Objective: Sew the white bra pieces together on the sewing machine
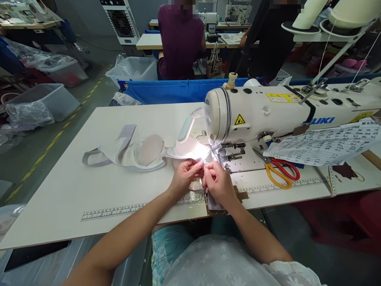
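A pale bra (139, 153) with pinkish cup linings lies across the white table, one strap looped out to the left. Its right end runs under the lit needle area of a white sewing machine (256, 107). Just in front of the presser foot, my left hand (187, 174) pinches the bra's edge between thumb and fingers. Close beside it, almost touching, my right hand (219, 180) has its fingertips pressed together at the same edge. Glare from the lamp and my fingers hide the exact stretch being held.
Scissors (279, 174) with red and yellow handles lie right of the needle, partly beneath a handwritten sheet (324, 143). A printed ruler strip (119, 212) runs along the table's front edge. Thread cones (351, 14) stand above the machine. Two people sit beyond a blue cloth trough (172, 91).
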The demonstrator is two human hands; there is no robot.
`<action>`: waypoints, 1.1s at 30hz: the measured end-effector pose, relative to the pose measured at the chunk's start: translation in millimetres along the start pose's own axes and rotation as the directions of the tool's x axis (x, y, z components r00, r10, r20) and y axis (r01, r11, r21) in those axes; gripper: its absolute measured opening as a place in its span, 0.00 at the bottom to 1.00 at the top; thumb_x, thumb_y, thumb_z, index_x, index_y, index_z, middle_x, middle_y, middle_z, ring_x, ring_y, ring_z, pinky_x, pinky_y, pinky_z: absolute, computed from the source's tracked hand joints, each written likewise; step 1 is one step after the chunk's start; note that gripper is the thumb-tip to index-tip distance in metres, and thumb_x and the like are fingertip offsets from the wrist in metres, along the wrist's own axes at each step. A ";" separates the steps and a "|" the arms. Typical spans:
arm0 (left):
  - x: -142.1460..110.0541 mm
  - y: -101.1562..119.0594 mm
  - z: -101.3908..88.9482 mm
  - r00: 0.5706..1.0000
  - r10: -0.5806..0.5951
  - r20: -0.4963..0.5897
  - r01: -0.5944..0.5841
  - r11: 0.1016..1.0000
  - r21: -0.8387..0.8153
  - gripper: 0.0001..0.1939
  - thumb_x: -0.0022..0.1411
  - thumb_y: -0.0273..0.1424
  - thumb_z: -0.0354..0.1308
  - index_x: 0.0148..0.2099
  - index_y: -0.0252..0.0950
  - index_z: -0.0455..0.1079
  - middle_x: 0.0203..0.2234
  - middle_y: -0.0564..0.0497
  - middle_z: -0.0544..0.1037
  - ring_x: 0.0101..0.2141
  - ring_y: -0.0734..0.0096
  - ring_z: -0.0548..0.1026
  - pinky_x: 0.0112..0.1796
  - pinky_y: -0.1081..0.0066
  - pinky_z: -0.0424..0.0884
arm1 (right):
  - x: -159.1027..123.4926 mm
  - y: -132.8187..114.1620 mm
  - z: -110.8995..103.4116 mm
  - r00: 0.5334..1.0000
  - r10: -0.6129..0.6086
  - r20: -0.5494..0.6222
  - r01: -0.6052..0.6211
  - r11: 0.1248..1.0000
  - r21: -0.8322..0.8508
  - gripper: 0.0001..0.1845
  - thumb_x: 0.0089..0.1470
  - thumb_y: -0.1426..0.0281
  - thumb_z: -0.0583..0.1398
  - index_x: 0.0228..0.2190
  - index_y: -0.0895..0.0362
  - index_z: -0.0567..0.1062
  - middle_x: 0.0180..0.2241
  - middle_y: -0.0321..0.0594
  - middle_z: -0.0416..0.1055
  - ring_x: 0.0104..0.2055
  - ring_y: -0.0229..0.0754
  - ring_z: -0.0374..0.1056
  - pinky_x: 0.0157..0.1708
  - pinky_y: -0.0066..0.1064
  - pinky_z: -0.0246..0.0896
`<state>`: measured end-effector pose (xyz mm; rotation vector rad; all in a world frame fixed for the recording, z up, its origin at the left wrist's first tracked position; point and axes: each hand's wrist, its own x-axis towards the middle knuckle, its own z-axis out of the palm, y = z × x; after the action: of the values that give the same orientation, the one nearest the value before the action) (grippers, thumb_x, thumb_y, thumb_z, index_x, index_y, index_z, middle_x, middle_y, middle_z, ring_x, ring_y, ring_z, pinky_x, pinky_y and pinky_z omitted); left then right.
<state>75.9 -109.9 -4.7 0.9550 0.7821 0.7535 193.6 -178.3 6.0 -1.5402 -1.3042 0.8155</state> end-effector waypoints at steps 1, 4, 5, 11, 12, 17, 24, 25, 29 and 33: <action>0.0 -0.1 -0.2 1.000 -0.001 -0.002 0.001 1.000 0.001 0.16 0.51 0.40 0.67 0.30 0.31 0.69 0.22 0.52 0.76 0.24 0.72 0.76 0.30 0.72 0.73 | 0.1 -0.1 -0.1 1.000 0.001 0.000 -0.001 1.000 -0.001 0.06 0.59 0.67 0.51 0.29 0.54 0.62 0.16 0.27 0.66 0.14 0.32 0.62 0.17 0.22 0.57; -0.2 0.0 -0.4 1.000 -0.003 -0.009 0.003 1.000 -0.002 0.17 0.50 0.40 0.67 0.30 0.31 0.70 0.21 0.52 0.76 0.24 0.71 0.76 0.30 0.71 0.73 | 0.4 -0.6 -0.2 1.000 0.012 0.004 -0.012 1.000 0.005 0.07 0.59 0.67 0.51 0.29 0.54 0.62 0.16 0.27 0.65 0.14 0.32 0.62 0.16 0.22 0.57; -0.2 0.1 -0.4 1.000 -0.003 -0.011 0.003 1.000 -0.002 0.17 0.50 0.40 0.67 0.30 0.31 0.70 0.21 0.52 0.76 0.24 0.71 0.76 0.30 0.71 0.73 | 0.5 -0.8 -0.1 1.000 0.016 0.005 -0.016 1.000 0.009 0.07 0.58 0.67 0.51 0.29 0.54 0.62 0.16 0.27 0.65 0.14 0.33 0.62 0.16 0.22 0.57; -0.5 1.1 0.6 1.000 0.000 -0.011 0.000 1.000 0.002 0.17 0.50 0.40 0.67 0.30 0.31 0.70 0.22 0.52 0.76 0.24 0.71 0.76 0.29 0.72 0.73 | 0.8 -0.2 0.3 1.000 0.013 0.001 -0.013 1.000 0.010 0.06 0.59 0.67 0.51 0.30 0.54 0.63 0.16 0.27 0.66 0.13 0.32 0.62 0.16 0.22 0.57; -0.5 1.0 0.6 1.000 0.000 -0.010 0.000 1.000 0.002 0.17 0.50 0.40 0.67 0.30 0.31 0.70 0.22 0.52 0.76 0.24 0.72 0.76 0.29 0.73 0.73 | 0.9 -0.2 0.3 1.000 0.014 0.001 -0.014 1.000 0.007 0.06 0.59 0.67 0.51 0.30 0.54 0.62 0.16 0.27 0.66 0.13 0.32 0.62 0.16 0.22 0.57; -0.4 -0.4 -0.1 1.000 0.014 -0.026 -0.013 1.000 0.019 0.16 0.50 0.40 0.67 0.29 0.31 0.70 0.22 0.52 0.76 0.25 0.72 0.75 0.31 0.73 0.73 | 1.5 -0.9 -0.4 1.000 0.027 0.005 -0.027 1.000 0.008 0.07 0.59 0.66 0.51 0.29 0.54 0.62 0.16 0.28 0.66 0.13 0.32 0.62 0.16 0.22 0.57; 0.0 -2.9 1.2 0.996 0.054 -0.068 -0.052 0.998 0.029 0.16 0.50 0.39 0.67 0.28 0.31 0.69 0.21 0.53 0.74 0.25 0.74 0.74 0.31 0.73 0.72 | 1.2 -1.3 3.2 0.997 0.074 0.007 -0.075 0.992 0.101 0.07 0.59 0.65 0.52 0.30 0.54 0.62 0.17 0.28 0.67 0.14 0.33 0.64 0.15 0.23 0.60; -0.2 -2.9 1.6 0.995 0.056 -0.076 -0.054 0.998 0.029 0.16 0.50 0.39 0.67 0.28 0.31 0.69 0.21 0.54 0.74 0.24 0.74 0.74 0.31 0.73 0.72 | 1.2 -1.4 4.5 0.997 0.077 -0.003 -0.077 0.991 0.111 0.07 0.58 0.65 0.52 0.30 0.54 0.62 0.17 0.28 0.67 0.14 0.33 0.65 0.16 0.23 0.60; -1.4 -1.9 3.5 0.997 0.027 -0.077 -0.028 1.000 -0.009 0.16 0.51 0.40 0.66 0.27 0.32 0.68 0.20 0.55 0.73 0.20 0.78 0.70 0.25 0.76 0.69 | 1.5 -1.7 10.6 0.995 0.087 -0.038 -0.081 0.987 0.136 0.06 0.59 0.65 0.51 0.31 0.53 0.62 0.18 0.29 0.69 0.15 0.35 0.68 0.16 0.24 0.62; -2.2 -1.0 4.6 0.999 -0.001 -0.047 -0.002 0.997 -0.072 0.16 0.52 0.39 0.66 0.27 0.33 0.66 0.16 0.56 0.69 0.15 0.81 0.65 0.18 0.78 0.63 | 2.3 -1.3 15.1 0.995 0.079 -0.067 -0.071 0.990 0.125 0.05 0.59 0.65 0.51 0.31 0.53 0.61 0.18 0.29 0.70 0.16 0.37 0.69 0.18 0.26 0.64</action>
<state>78.8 -114.1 -3.4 0.8752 0.7906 0.8016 179.9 -172.7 2.2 -1.5145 -1.1299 0.8638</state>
